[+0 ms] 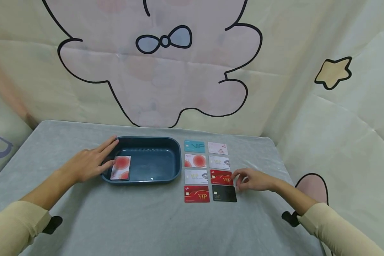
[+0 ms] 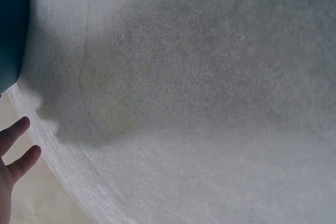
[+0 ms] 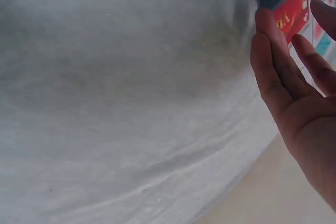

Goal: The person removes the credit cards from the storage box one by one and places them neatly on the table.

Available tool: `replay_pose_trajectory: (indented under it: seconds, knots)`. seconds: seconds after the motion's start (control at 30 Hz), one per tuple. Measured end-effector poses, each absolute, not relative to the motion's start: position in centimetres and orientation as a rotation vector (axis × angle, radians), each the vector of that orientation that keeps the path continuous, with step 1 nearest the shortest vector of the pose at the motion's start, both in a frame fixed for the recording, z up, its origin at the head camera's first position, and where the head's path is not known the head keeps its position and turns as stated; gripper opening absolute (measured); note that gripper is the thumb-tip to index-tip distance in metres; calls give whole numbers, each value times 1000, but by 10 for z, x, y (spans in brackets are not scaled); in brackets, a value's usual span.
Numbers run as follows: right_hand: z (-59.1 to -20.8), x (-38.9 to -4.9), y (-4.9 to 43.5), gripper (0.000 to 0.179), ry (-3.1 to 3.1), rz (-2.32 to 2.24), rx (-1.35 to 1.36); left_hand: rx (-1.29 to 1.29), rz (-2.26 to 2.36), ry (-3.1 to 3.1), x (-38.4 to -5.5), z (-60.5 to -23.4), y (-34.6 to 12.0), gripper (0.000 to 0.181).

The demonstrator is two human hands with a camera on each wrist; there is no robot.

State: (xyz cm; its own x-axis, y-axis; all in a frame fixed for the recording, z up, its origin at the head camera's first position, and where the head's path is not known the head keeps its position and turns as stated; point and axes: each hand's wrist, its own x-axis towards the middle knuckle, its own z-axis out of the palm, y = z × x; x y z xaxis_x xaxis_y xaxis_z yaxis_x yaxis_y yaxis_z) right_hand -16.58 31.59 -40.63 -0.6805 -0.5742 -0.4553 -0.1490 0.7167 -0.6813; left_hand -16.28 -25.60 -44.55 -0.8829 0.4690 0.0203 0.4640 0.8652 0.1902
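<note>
My left hand lies on the left rim of a dark blue tray, fingers extended along the edge. Inside the tray, by that hand, is a white card with red circles. My right hand is beside the right edge of a red VIP card, fingertips right at its border and slightly bent. In the right wrist view, the fingers are spread apart with nothing between them. A black VIP card lies just below the red one.
Right of the tray, several cards lie in two columns: teal, pale patterned, white with red circles, white VIP ones and another red VIP card. A grey cloth covers the table, with a printed curtain behind.
</note>
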Motion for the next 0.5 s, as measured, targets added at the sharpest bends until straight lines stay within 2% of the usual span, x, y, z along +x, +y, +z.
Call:
replay_pose_trajectory:
  seconds: [0.27,0.5]
  knots:
    - [-394,-187,300,38,2365,-848,-627,759,302,3011,-163,-447,-255,74]
    - [-374,-209,261,39,2403,-974,-640,765,310,3017,-162,-446,-256,72]
